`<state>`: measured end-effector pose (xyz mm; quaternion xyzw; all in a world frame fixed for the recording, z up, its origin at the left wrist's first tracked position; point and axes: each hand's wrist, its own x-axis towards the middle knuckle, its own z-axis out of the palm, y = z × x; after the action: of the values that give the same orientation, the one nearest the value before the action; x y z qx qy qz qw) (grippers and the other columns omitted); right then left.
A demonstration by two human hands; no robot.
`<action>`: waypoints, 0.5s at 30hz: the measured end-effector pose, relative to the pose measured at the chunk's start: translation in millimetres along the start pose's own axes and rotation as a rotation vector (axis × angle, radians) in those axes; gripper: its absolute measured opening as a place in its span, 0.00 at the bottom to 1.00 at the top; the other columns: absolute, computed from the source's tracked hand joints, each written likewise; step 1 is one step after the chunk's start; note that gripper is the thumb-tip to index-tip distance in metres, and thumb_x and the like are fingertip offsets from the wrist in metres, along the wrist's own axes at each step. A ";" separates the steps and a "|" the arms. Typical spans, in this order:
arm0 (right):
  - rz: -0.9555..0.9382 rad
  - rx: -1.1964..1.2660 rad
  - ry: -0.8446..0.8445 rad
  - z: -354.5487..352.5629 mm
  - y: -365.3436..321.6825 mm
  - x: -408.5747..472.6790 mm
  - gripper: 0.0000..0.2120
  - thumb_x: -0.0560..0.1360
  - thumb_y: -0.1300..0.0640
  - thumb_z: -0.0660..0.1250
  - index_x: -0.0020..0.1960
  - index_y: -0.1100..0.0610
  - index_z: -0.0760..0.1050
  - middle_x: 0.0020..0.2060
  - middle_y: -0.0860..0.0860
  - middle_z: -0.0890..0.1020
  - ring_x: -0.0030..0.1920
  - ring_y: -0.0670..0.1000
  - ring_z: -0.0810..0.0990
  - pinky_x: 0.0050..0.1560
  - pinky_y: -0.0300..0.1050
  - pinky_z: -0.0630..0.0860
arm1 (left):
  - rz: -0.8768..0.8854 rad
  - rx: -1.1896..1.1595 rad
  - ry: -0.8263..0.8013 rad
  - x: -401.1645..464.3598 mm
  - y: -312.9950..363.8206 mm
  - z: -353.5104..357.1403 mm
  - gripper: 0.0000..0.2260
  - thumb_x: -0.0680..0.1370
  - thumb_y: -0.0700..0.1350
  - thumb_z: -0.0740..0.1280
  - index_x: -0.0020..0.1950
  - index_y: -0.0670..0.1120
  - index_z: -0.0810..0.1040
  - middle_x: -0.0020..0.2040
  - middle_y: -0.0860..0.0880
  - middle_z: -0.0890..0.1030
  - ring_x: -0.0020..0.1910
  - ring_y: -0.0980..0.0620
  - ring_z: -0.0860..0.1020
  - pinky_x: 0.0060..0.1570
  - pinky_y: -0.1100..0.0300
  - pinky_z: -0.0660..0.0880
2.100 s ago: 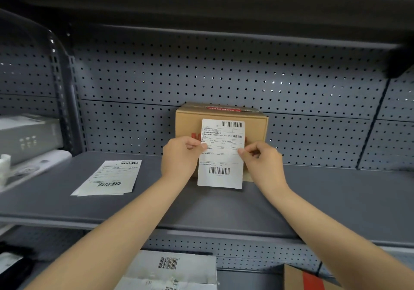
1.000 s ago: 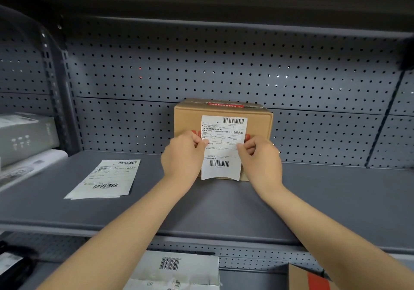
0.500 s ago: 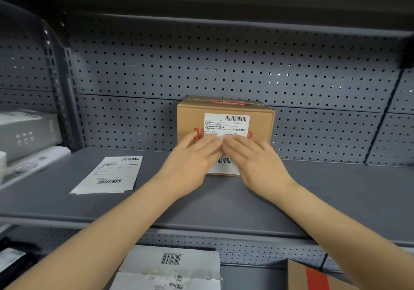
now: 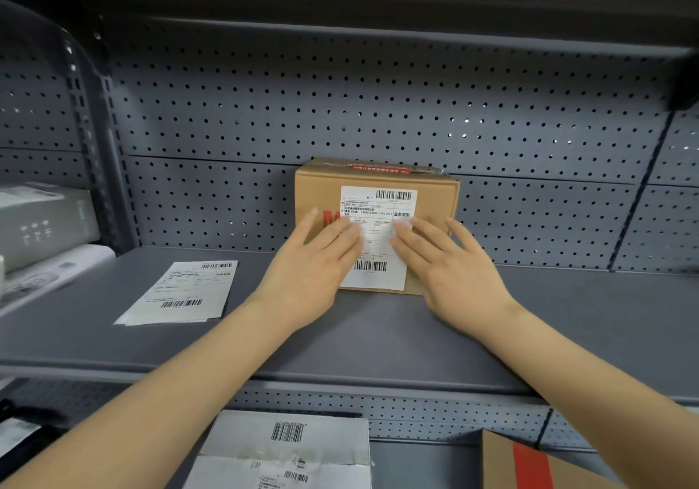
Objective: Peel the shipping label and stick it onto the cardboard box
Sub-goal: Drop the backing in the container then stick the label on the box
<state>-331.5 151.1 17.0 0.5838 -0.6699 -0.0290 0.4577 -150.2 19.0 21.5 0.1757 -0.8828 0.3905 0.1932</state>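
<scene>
A brown cardboard box [image 4: 317, 190] stands on the grey shelf [image 4: 567, 318] against the pegboard. A white shipping label [image 4: 378, 261] with barcodes lies flat on the box's front face. My left hand [image 4: 310, 265] rests flat on the label's left edge, fingers spread. My right hand [image 4: 446, 261] lies flat on the label's right edge, fingers spread. Neither hand grips anything. Red print on the box is partly covered by the label and my left hand.
A stack of label sheets [image 4: 181, 294] lies on the shelf to the left. White and grey boxes [image 4: 41, 220] sit at the far left. On the lower shelf are a white box [image 4: 287, 447] and a cardboard box with red tape [image 4: 529, 462].
Both hands held the label by its edges in front of the box, then pressed it onto the front face. Since then they have slid apart from the middle toward its sides.
</scene>
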 end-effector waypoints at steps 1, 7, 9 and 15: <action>0.009 0.000 0.016 -2.8 -2.0 4.5 0.27 0.69 0.60 0.51 0.67 0.58 0.72 0.67 0.52 0.75 0.66 0.55 0.74 0.67 0.56 0.56 | 0.007 -0.001 0.031 3.4 1.0 -0.7 0.27 0.70 0.42 0.59 0.70 0.43 0.71 0.71 0.46 0.71 0.70 0.48 0.69 0.69 0.43 0.52; 0.027 -0.109 0.045 3.3 -0.7 18.2 0.29 0.69 0.60 0.56 0.71 0.56 0.66 0.71 0.50 0.70 0.70 0.54 0.70 0.69 0.61 0.58 | -0.046 0.038 -0.062 12.9 3.3 -3.4 0.31 0.78 0.44 0.52 0.76 0.44 0.37 0.79 0.47 0.39 0.77 0.48 0.44 0.72 0.43 0.40; 0.019 -0.119 0.050 7.2 4.9 14.1 0.32 0.68 0.61 0.61 0.72 0.55 0.65 0.72 0.49 0.69 0.71 0.54 0.68 0.70 0.61 0.56 | -0.069 0.011 -0.093 9.4 -2.6 -2.1 0.33 0.79 0.44 0.52 0.75 0.46 0.32 0.78 0.50 0.34 0.77 0.48 0.41 0.72 0.44 0.37; 0.027 -0.111 0.047 9.9 20.7 -3.5 0.37 0.63 0.63 0.69 0.72 0.56 0.66 0.71 0.50 0.70 0.70 0.56 0.69 0.69 0.61 0.51 | -0.105 -0.026 -0.098 -4.7 -12.5 1.5 0.33 0.79 0.42 0.52 0.76 0.48 0.33 0.78 0.52 0.36 0.77 0.49 0.41 0.72 0.44 0.37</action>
<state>-354.0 155.6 21.1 0.5490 -0.6641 -0.0462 0.5054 -140.7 10.7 26.0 0.2380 -0.8859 0.3591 0.1721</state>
